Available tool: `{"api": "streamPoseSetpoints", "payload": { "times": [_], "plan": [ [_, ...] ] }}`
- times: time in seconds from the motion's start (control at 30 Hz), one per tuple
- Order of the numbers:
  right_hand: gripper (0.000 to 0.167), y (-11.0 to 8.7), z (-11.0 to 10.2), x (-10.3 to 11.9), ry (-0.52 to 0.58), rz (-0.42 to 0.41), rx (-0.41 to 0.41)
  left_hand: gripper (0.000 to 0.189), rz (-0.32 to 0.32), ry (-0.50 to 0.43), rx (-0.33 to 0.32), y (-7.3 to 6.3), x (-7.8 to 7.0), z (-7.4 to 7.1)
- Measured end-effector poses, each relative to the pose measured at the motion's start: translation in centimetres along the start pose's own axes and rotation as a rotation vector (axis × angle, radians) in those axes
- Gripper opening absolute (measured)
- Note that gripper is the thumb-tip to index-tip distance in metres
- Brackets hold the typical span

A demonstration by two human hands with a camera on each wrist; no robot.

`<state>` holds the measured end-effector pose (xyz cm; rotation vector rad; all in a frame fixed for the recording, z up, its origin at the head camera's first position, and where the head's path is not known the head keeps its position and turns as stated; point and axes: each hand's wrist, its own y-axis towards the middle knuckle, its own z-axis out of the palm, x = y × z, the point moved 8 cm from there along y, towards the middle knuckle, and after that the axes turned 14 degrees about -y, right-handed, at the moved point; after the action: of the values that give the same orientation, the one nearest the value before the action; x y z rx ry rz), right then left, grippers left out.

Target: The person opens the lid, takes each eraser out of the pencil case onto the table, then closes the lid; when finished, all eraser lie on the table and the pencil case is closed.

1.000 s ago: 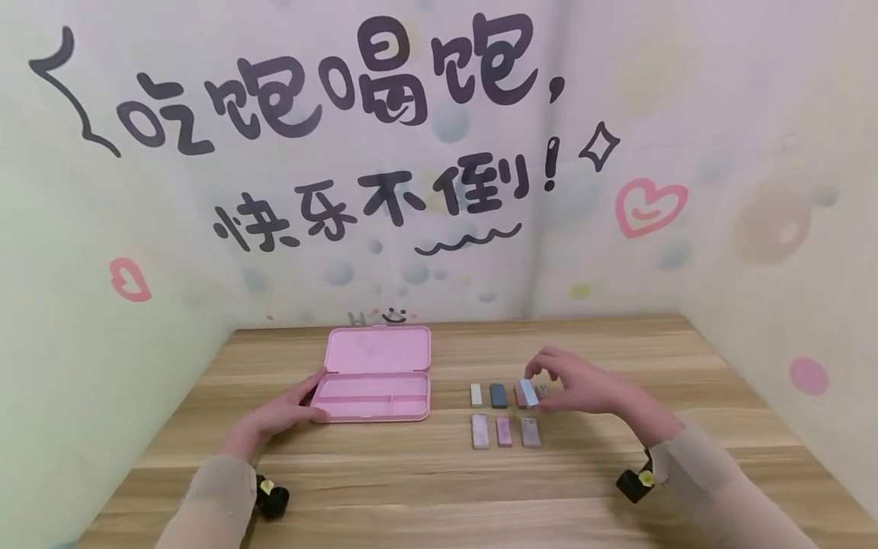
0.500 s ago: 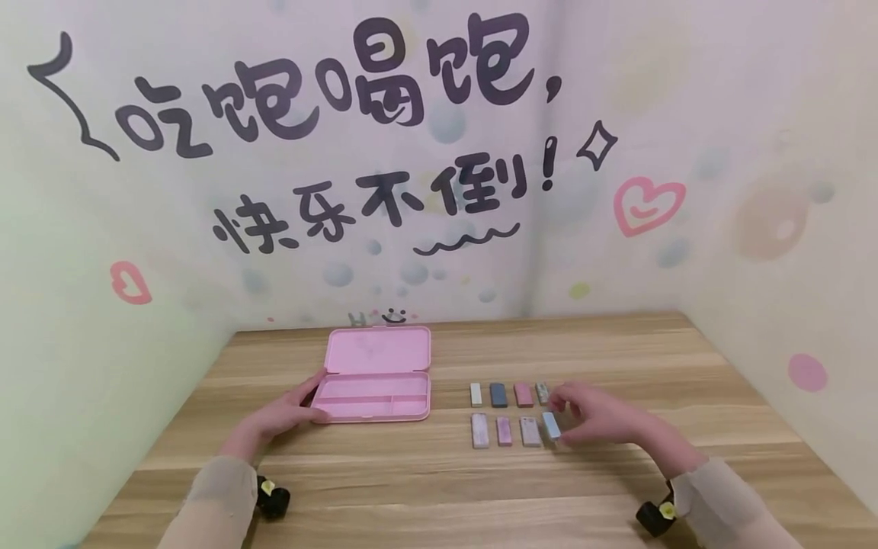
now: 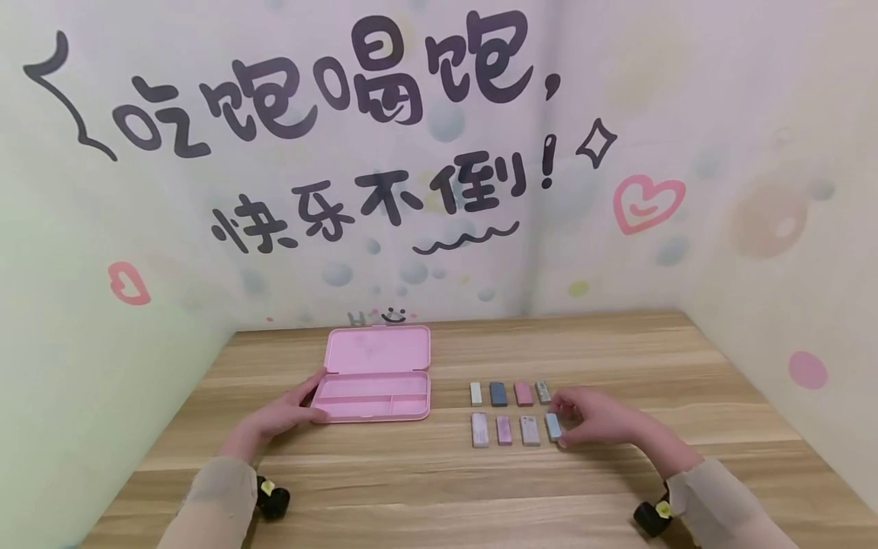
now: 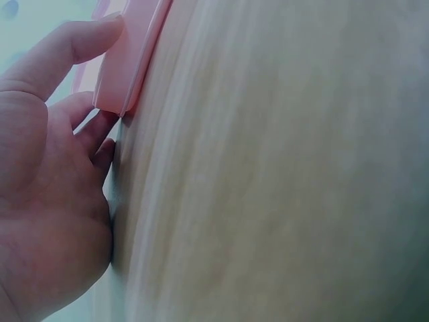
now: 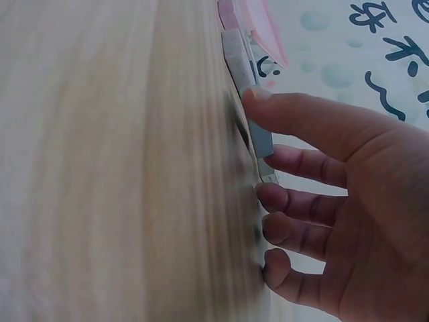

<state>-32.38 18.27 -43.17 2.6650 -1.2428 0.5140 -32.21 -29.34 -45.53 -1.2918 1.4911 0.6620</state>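
Note:
A pink pencil case (image 3: 371, 396) lies with its lid raised on the left side of the table. My left hand (image 3: 284, 412) grips its left end, and the left wrist view has the thumb on the front wall of the case (image 4: 127, 64) and fingers around the end. My right hand (image 3: 597, 418) pinches a small light blue eraser (image 3: 552, 428) at the right end of the front row. In the right wrist view, thumb and index finger meet the light blue eraser (image 5: 260, 137), while the other fingertips rest by the tabletop.
Left of the light blue eraser lie a grey eraser (image 3: 530, 431), a purple one (image 3: 504, 431) and a pale lilac one (image 3: 479, 430). The back row has white (image 3: 476, 394), dark blue (image 3: 498, 394), pink (image 3: 523, 393) and patterned grey (image 3: 543, 392) erasers. A printed wall hanging (image 3: 384, 274) backs the table.
My right hand has carried the light blue eraser from over the back row's pink eraser rightward and forward to the front row's right end. The left hand stays at the pencil case.

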Motion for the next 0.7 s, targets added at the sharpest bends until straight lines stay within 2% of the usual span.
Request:
{"api": "streamPoseSetpoints", "payload": {
  "times": [0.33,0.53,0.7],
  "plan": [
    [0.041,0.2,0.3,0.2,-0.002,-0.012,0.019,0.096,-0.004,-0.012,-0.002,-0.2,-0.3,0.0],
    [0.044,0.2,-0.5,0.7,-0.008,0.012,0.063,0.098,-0.024,-0.013,-0.015,-0.2,-0.3,0.0],
    [0.053,2.0,-1.7,2.7,0.019,0.017,0.043,0.098,-0.023,-0.040,-0.015,-0.2,-0.2,0.0]
  ]
}}
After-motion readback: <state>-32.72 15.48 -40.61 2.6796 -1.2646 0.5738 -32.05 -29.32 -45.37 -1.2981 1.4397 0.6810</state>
